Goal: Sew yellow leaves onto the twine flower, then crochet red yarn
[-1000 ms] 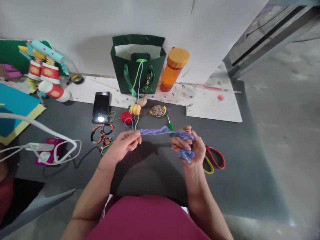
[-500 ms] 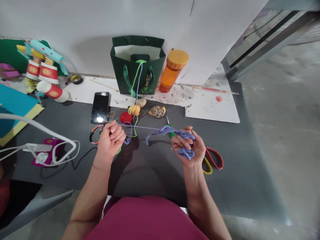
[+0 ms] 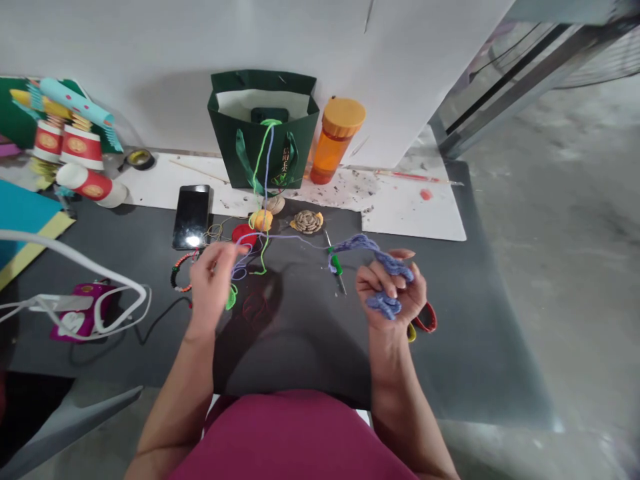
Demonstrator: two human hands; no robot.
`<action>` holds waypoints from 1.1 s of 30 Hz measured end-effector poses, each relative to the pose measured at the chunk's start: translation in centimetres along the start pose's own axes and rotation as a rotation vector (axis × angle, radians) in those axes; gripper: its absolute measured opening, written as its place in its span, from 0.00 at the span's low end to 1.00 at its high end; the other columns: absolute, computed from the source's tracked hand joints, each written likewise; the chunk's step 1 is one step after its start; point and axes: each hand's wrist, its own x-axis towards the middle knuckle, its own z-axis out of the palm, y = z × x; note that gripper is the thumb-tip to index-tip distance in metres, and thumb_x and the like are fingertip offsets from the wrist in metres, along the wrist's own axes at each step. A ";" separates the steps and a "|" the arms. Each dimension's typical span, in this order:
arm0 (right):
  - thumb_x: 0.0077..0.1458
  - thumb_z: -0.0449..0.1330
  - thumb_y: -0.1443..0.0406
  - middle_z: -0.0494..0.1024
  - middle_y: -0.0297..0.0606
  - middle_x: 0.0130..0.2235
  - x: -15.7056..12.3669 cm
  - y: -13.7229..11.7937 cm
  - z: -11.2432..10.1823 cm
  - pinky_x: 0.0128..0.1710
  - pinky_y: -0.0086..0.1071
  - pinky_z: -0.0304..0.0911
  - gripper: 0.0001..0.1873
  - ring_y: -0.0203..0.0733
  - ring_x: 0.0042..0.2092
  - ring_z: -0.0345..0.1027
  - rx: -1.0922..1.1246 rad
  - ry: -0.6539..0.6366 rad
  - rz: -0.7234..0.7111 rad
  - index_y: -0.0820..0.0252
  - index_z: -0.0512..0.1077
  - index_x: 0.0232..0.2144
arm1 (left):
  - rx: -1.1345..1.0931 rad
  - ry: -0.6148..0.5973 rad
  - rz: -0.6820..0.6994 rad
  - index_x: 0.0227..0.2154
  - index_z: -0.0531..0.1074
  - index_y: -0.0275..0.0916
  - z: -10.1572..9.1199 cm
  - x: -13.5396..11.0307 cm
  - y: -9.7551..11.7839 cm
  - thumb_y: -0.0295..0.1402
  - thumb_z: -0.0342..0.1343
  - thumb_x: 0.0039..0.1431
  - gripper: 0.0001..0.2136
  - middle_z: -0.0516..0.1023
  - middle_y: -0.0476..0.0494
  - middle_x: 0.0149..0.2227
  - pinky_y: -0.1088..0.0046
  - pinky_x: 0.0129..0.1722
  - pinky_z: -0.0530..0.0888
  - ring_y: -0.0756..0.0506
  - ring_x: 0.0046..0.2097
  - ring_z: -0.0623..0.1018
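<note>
My right hand [image 3: 395,297] has its fingers curled round a purple crocheted strip [image 3: 357,243], one end stretching out to the left and the other bunched at the palm. From that left end a strand of purple yarn [image 3: 295,237] runs slackly across to my left hand [image 3: 213,277], whose thumb and forefinger are pinched on it. The remaining left fingers are folded and partly hidden. A crochet hook [image 3: 337,264] with a green grip lies on the table between the hands. Scissors [image 3: 426,319] with red and yellow handles are partly covered by my right hand.
A dark green paper bag [image 3: 225,143] stands at the back, with green and purple yarn hanging from it. Beside it is an orange bottle [image 3: 334,143]. Yarn balls, a crocheted flower [image 3: 307,222] and a phone [image 3: 193,217] lie ahead. A white cable [image 3: 90,257] loops at left.
The purple strand has gone from taut to slack. My right hand has shifted right with the strip, uncovering the crochet hook. My left hand has turned slightly. The view has shifted a little.
</note>
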 end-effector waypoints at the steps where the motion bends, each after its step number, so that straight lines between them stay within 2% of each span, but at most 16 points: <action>1: 0.53 0.70 0.57 0.46 0.22 0.19 -0.3 0.3 0.3 0.17 0.31 0.44 0.08 0.33 0.20 0.32 -0.027 -0.014 0.019 0.45 0.74 0.31 | 0.130 0.056 0.109 0.31 0.80 0.44 0.6 -0.6 -0.1 0.35 0.67 0.53 0.03 0.80 0.45 0.38 0.67 0.48 0.72 0.42 0.46 0.76; 2: 0.51 0.71 0.55 0.46 0.22 0.19 -0.6 0.7 0.6 0.17 0.30 0.43 0.10 0.34 0.20 0.34 -0.052 -0.043 0.049 0.45 0.73 0.30 | 0.203 0.132 0.201 0.35 0.82 0.44 1.1 -1.3 -0.2 0.35 0.69 0.50 0.08 0.80 0.43 0.43 0.65 0.53 0.71 0.40 0.51 0.75; 3: 0.48 0.72 0.53 0.47 0.22 0.19 -0.9 1.2 0.9 0.18 0.29 0.44 0.12 0.34 0.20 0.36 -0.077 -0.074 0.062 0.46 0.72 0.28 | 0.233 0.129 0.243 0.37 0.83 0.44 1.6 -1.9 -0.3 0.35 0.69 0.51 0.09 0.80 0.41 0.44 0.64 0.55 0.69 0.40 0.51 0.75; 4: 0.47 0.73 0.52 0.49 0.22 0.18 -1.2 1.7 1.1 0.19 0.29 0.45 0.14 0.33 0.20 0.39 -0.115 -0.105 0.058 0.47 0.72 0.27 | 0.219 0.059 0.241 0.35 0.83 0.44 2.1 -2.5 -0.4 0.36 0.67 0.54 0.06 0.80 0.41 0.40 0.64 0.53 0.70 0.41 0.47 0.76; 5: 0.46 0.74 0.52 0.52 0.22 0.18 -1.6 2.1 1.3 0.20 0.29 0.48 0.16 0.33 0.20 0.43 -0.164 -0.145 0.054 0.48 0.72 0.26 | 0.180 -0.097 0.176 0.32 0.84 0.43 2.5 -3.0 -0.5 0.38 0.64 0.58 0.06 0.80 0.42 0.36 0.66 0.48 0.72 0.42 0.42 0.77; 7: 0.47 0.73 0.51 0.61 0.24 0.19 -2.3 3.0 1.4 0.21 0.30 0.53 0.15 0.32 0.19 0.50 -0.263 -0.242 0.053 0.49 0.74 0.27 | 0.031 -0.445 -0.071 0.29 0.84 0.42 3.2 -3.7 -0.8 0.45 0.59 0.63 0.15 0.81 0.41 0.32 0.67 0.40 0.72 0.43 0.36 0.77; 8: 0.49 0.73 0.52 0.66 0.26 0.20 -2.6 3.4 1.5 0.22 0.31 0.56 0.14 0.32 0.20 0.54 -0.323 -0.306 0.078 0.50 0.75 0.29 | -0.075 -0.536 -0.212 0.30 0.84 0.40 3.4 -3.9 -0.9 0.50 0.58 0.63 0.19 0.82 0.40 0.31 0.67 0.37 0.72 0.43 0.35 0.78; 9: 0.51 0.72 0.53 0.70 0.28 0.23 -2.9 3.7 1.5 0.23 0.32 0.59 0.12 0.33 0.21 0.59 -0.396 -0.373 0.117 0.50 0.76 0.30 | -0.185 -0.567 -0.342 0.30 0.84 0.39 3.6 -3.9 -1.1 0.54 0.57 0.61 0.22 0.83 0.40 0.31 0.67 0.35 0.71 0.43 0.34 0.78; 12: 0.54 0.71 0.57 0.77 0.35 0.29 -3.5 4.4 1.6 0.30 0.35 0.66 0.08 0.37 0.28 0.70 -0.607 -0.557 0.206 0.53 0.79 0.33 | -0.441 -0.467 -0.568 0.33 0.84 0.38 3.8 -3.6 -1.1 0.54 0.65 0.53 0.22 0.83 0.40 0.32 0.68 0.36 0.73 0.45 0.34 0.79; 15: 0.57 0.69 0.58 0.80 0.37 0.33 -3.6 4.8 1.8 0.36 0.36 0.70 0.07 0.39 0.34 0.74 -0.730 -0.667 0.230 0.53 0.79 0.35 | -0.540 -0.413 -0.650 0.33 0.84 0.38 3.4 -3.0 -0.7 0.47 0.74 0.43 0.19 0.82 0.44 0.29 0.74 0.33 0.72 0.49 0.32 0.78; 19: 0.59 0.67 0.53 0.81 0.38 0.35 -3.4 5.2 2.0 0.37 0.35 0.71 0.13 0.39 0.34 0.75 -0.804 -0.754 0.282 0.56 0.78 0.37 | -0.545 -0.423 -0.673 0.30 0.84 0.38 3.0 -2.9 -0.4 0.43 0.77 0.40 0.17 0.78 0.49 0.24 0.77 0.28 0.69 0.53 0.27 0.73; 21: 0.60 0.64 0.49 0.80 0.37 0.32 -3.3 5.4 1.9 0.35 0.34 0.70 0.17 0.38 0.32 0.74 -0.849 -0.695 0.266 0.57 0.76 0.34 | -0.525 -0.434 -0.665 0.29 0.84 0.37 2.9 -2.9 -0.5 0.44 0.76 0.40 0.18 0.78 0.49 0.24 0.77 0.29 0.69 0.53 0.27 0.73; 24: 0.61 0.62 0.47 0.77 0.34 0.27 -3.2 5.5 1.6 0.31 0.32 0.68 0.20 0.37 0.28 0.71 -0.912 -0.465 0.156 0.56 0.72 0.30 | -0.485 -0.466 -0.699 0.31 0.84 0.37 3.0 -3.1 -0.8 0.47 0.75 0.40 0.20 0.79 0.48 0.27 0.75 0.29 0.68 0.52 0.28 0.73; 26: 0.59 0.64 0.48 0.76 0.33 0.27 -3.2 5.6 1.6 0.30 0.32 0.67 0.19 0.37 0.28 0.70 -0.927 -0.341 0.056 0.56 0.72 0.30 | -0.429 -0.465 -0.659 0.31 0.84 0.38 3.2 -3.4 -1.0 0.48 0.74 0.43 0.19 0.79 0.48 0.28 0.73 0.32 0.69 0.51 0.30 0.74; 30: 0.50 0.72 0.52 0.76 0.31 0.28 -3.4 6.1 1.8 0.30 0.32 0.67 0.19 0.37 0.28 0.69 -0.959 -0.292 -0.054 0.54 0.71 0.34 | -0.306 -0.495 -0.455 0.24 0.82 0.39 3.8 -4.2 -1.2 0.49 0.70 0.50 0.17 0.83 0.42 0.37 0.66 0.50 0.72 0.42 0.45 0.80; 33: 0.49 0.72 0.56 0.76 0.31 0.29 -3.4 6.4 1.9 0.28 0.31 0.65 0.17 0.36 0.27 0.67 -1.023 -0.262 -0.077 0.54 0.70 0.34 | -0.321 -0.562 -0.443 0.27 0.83 0.39 4.0 -4.6 -1.3 0.53 0.67 0.53 0.20 0.83 0.39 0.45 0.60 0.59 0.70 0.38 0.53 0.79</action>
